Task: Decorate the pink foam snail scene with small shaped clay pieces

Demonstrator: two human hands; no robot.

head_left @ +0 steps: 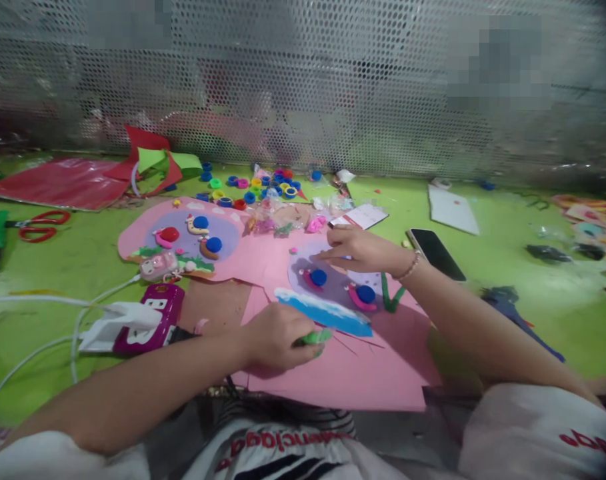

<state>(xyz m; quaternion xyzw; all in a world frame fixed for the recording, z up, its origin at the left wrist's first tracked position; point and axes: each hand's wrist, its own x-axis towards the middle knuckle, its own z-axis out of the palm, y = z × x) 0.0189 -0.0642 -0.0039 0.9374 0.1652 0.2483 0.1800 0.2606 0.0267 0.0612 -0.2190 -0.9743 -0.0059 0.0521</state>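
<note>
My left hand (277,337) is closed around a lump of green modelling clay (317,337), low over the pink paper (343,380). With its fingers stretched out, my right hand (363,250) is over the purple paper patch (297,267); whether the fingertips touch it I cannot tell. Below that hand are two snails, one with a blue cap shell (317,278), the other a pink snail (365,297). A blue and white strip (325,313) and a bent green clay strip (391,297) are near them. Further left, a cut-out pink card (133,233) bears several more snails.
Several coloured caps (250,197) and small plastic bags lie at the back. A phone (435,253) and white board (453,208) are at right. A purple power bank (157,317) with white cables, red-handled scissors (43,227) and red sheets (63,183) are at left. Perforated metal (283,87) stands behind.
</note>
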